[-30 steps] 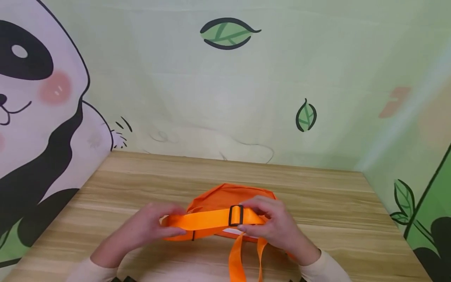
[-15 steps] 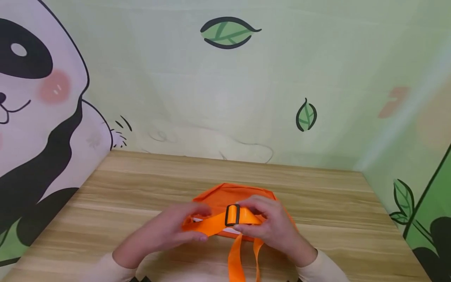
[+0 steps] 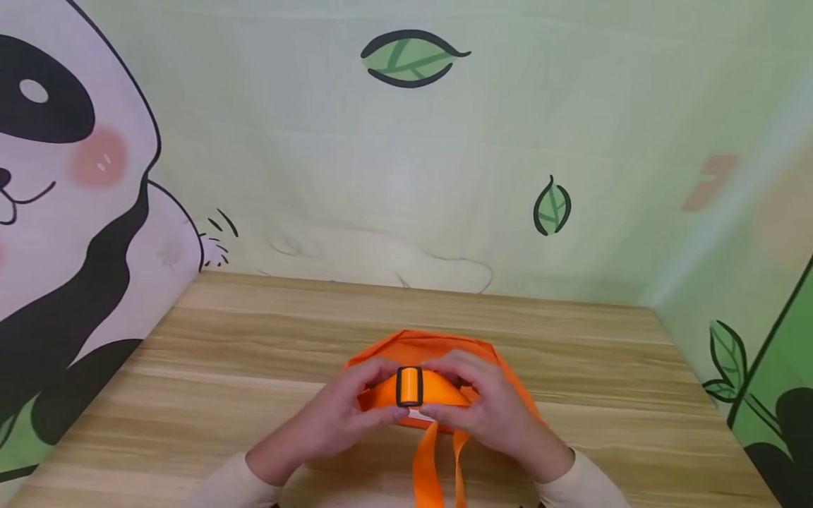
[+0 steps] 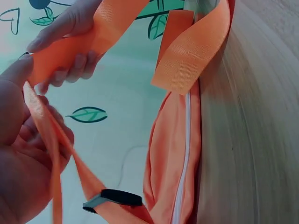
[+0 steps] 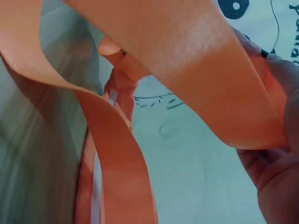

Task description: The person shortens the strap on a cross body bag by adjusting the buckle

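Between the hands (image 3: 336, 413), orange strap (image 3: 440, 389).

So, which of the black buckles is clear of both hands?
The lower buckle in the left wrist view, near the orange bag: no fingers touch it, while the left hand and right hand flank the other buckle in the head view.

Your strap (image 5: 201, 70) is finely ribbed woven webbing with a slight sheen; its slide buckle (image 3: 399, 386) looks like smooth black plastic. You have a bag (image 3: 413, 344) of matt, creased cloth on a smooth, wood-grained worktop (image 3: 267, 317).
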The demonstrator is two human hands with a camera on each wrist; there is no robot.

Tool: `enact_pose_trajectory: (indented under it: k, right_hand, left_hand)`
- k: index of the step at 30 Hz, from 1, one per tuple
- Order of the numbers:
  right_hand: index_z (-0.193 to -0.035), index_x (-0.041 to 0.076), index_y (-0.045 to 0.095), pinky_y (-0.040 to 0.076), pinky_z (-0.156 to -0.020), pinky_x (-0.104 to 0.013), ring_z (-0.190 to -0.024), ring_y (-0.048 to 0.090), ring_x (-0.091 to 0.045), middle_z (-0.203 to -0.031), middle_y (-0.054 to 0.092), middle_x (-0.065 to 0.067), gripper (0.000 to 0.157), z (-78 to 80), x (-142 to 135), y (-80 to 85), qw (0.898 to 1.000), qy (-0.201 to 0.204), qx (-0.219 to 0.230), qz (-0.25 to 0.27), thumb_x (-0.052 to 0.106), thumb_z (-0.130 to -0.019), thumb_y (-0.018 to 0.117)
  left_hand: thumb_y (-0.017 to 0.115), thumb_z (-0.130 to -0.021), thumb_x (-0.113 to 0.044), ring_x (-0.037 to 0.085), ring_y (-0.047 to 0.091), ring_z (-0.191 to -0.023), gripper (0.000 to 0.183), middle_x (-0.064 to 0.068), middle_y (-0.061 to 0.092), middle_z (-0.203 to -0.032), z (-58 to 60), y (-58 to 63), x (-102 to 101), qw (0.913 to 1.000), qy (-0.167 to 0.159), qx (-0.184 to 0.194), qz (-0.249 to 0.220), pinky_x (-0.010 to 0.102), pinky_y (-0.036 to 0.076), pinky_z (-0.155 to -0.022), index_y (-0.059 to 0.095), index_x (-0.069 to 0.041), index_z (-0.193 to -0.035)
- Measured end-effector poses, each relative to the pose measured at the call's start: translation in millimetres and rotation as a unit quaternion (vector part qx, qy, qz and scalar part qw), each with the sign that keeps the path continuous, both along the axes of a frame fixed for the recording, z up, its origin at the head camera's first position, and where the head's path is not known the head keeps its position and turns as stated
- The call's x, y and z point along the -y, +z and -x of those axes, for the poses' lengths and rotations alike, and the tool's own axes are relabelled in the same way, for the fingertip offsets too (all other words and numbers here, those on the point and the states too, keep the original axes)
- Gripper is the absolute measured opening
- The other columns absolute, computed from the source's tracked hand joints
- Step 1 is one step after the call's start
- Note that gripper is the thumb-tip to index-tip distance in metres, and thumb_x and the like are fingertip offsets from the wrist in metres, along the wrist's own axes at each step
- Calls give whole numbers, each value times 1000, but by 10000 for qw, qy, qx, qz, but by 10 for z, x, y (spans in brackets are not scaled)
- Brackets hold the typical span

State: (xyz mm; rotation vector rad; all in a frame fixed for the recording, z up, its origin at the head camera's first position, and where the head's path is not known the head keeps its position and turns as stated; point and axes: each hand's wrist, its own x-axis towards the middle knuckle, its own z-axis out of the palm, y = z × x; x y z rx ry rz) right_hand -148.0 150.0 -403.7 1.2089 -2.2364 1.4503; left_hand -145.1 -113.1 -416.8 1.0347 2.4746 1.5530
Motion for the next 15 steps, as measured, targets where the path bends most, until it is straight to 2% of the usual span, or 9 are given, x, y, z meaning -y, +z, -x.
enact_pose_trajectory:
  k: [4, 7, 9, 11, 15]
  right_hand:
    - [-126, 13, 75, 55, -69, -23, -82, 60, -7, -99, 70, 0, 39, 13, -77, 35, 9991, 22, 334, -251, 9, -90, 88]
    - [-125, 17, 75, 55, -70, -24, -83, 60, -6, -100, 70, 4, 36, 22, -113, 45, 9980, 112, 427, -445, 11, -91, 87]
    - [-125, 18, 75, 55, -70, -23, -84, 59, -6, -101, 70, 5, 36, 24, -130, 46, 9977, 135, 339, -574, 13, -92, 88]
    - [-124, 19, 74, 54, -71, -22, -85, 58, -5, -101, 69, 7, 36, 27, -139, 40, 9974, 136, 163, -687, 15, -91, 88]
    - [-122, 18, 74, 50, -70, -19, -82, 54, -4, -93, 65, 8, 34, 24, -133, 22, 9964, 92, -346, -763, 17, -91, 88]
  left_hand:
    - [81, -99, -20, 9, 63, -88, 34, 1, 72, -109, 16, -4, 49, 9991, -45, -343, -239, 25, 57, -78, 64, -13, -128]
    - [82, -97, -16, 7, 60, -83, 34, 2, 71, -105, 24, -10, 69, 9983, -100, -467, -335, 25, 56, -73, 64, -12, -126]
    - [84, -95, -16, 7, 62, -85, 38, 2, 72, -106, 21, -11, 74, 9984, -150, -405, -362, 25, 57, -74, 63, -13, -127]
    - [88, -92, -15, 8, 63, -86, 45, 3, 73, -106, 22, -16, 76, 9980, -183, -517, -318, 26, 58, -76, 63, -13, -129]
    - [90, -89, -19, 7, 63, -92, 51, 0, 73, -110, 22, -19, 67, 9941, -104, -1081, -30, 26, 58, -81, 64, -16, -133]
